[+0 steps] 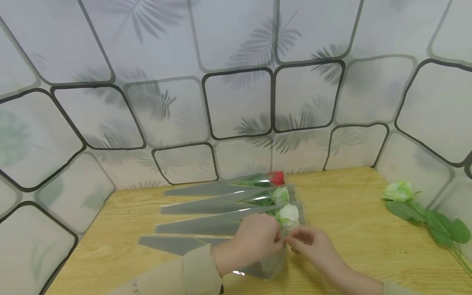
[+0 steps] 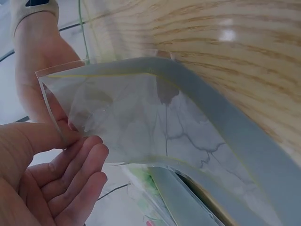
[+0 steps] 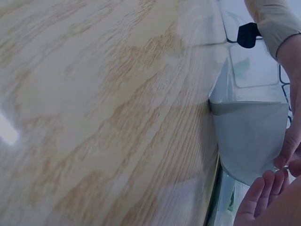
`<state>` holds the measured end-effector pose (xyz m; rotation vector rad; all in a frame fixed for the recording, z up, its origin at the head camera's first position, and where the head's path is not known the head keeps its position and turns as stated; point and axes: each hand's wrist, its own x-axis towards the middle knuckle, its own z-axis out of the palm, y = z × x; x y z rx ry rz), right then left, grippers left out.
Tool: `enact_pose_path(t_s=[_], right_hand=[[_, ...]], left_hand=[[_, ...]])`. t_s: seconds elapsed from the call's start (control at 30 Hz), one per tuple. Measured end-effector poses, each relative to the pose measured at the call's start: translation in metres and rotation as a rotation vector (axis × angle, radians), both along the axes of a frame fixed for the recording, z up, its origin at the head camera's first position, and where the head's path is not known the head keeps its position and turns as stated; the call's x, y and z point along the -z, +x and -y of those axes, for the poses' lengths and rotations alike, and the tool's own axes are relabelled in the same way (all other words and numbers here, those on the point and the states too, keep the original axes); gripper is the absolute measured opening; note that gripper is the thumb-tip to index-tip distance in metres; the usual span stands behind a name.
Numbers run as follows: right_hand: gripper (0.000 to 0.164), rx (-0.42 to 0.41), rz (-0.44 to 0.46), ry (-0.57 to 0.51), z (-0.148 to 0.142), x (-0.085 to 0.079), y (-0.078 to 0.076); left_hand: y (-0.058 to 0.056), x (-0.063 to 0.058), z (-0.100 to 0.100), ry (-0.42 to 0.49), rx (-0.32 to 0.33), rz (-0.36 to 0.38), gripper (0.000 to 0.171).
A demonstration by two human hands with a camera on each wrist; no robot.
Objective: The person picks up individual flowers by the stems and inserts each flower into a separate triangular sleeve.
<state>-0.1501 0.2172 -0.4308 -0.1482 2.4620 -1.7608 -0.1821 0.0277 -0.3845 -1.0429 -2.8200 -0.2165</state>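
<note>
A cone-shaped flower sleeve, with a clear front and a grey back, is nearest me on the wooden table. At its wide mouth my left hand pinches the film rim between thumb and fingers, plain in the left wrist view on the sleeve. Facing it, my right hand pinches the same rim with thumb and forefinger. The mouth bows open in the right wrist view, and no flower shows in the sleeve. Just beyond my hands, a white rose lies in another sleeve, partly covered by my left hand.
Farther back, a pale green rose and a red rose lie in their own sleeves, side by side. A loose pale rose with a leafy stem rests at the table's right. Patterned cloth walls enclose the table.
</note>
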Motion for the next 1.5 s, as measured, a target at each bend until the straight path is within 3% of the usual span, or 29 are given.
enact_pose_path(t_s=[0.43, 0.63, 0.87, 0.93, 1.1, 1.27, 1.37, 1.43, 1.5], right_hand=[[0.019, 0.129, 0.097, 0.094, 0.004, -0.001, -0.005], [0.015, 0.131, 0.001, 0.095, -0.001, 0.005, -0.006], [0.010, 0.069, -0.080, 0.210, -0.004, 0.002, -0.007], [0.011, 0.058, -0.067, 0.231, -0.003, -0.001, -0.009], [0.025, 0.056, 0.065, 0.196, 0.001, -0.007, -0.013], [0.027, 0.053, 0.137, 0.160, 0.004, -0.008, -0.016], [0.026, 0.035, 0.155, 0.140, 0.003, -0.009, -0.017], [0.023, 0.022, 0.165, 0.119, 0.002, -0.009, -0.018], [0.021, 0.008, 0.180, 0.094, 0.000, -0.010, -0.020]], left_hand=[[0.005, -0.002, -0.004, -0.027, 0.001, -0.041, 0.060], [0.005, -0.003, -0.004, -0.041, -0.009, -0.054, 0.053], [0.004, -0.005, -0.004, -0.063, -0.022, -0.065, 0.063], [0.004, -0.004, -0.004, -0.075, -0.020, -0.075, 0.065], [0.005, -0.001, -0.006, -0.090, -0.011, -0.084, 0.067], [0.009, -0.001, -0.007, -0.094, 0.018, -0.115, 0.059], [0.011, 0.000, -0.006, -0.118, 0.054, -0.165, 0.053], [0.012, 0.000, -0.004, -0.148, 0.118, -0.257, 0.044], [0.013, 0.001, 0.000, -0.174, 0.226, -0.386, 0.032]])
